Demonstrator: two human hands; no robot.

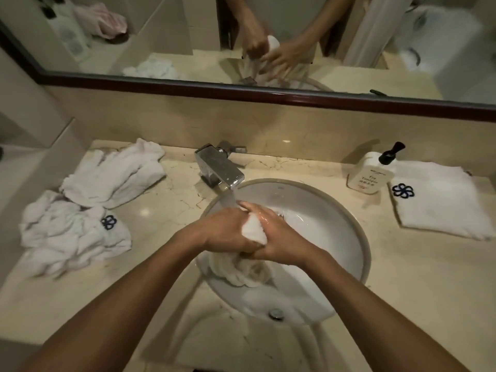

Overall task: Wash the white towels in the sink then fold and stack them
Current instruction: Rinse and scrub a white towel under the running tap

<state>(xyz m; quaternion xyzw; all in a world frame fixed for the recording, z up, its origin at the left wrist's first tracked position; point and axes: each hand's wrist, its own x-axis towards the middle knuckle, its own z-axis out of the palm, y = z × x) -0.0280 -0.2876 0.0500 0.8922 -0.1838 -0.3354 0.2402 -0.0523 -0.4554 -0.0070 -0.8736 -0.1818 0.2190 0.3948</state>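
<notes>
Over the white sink (349, 226) at the counter's (171, 210) middle, a person's left hand (228, 228) and right hand (279, 237) press together, both clamped on a wet towel (253, 230) beneath the running faucet (220, 167); its loose end hangs into the basin; two crumpled towels (77, 218) lie near the counter's left edge; a folded towel (440, 200) rests by the right edge, touching a soap bottle (369, 175).

This was a hotel-style bathroom: a marble worktop (166, 200) held a round sink (335, 216), chrome tap (218, 170), wall mirror (188, 36), soap dispenser (371, 174) and monogrammed white towels (440, 202).
</notes>
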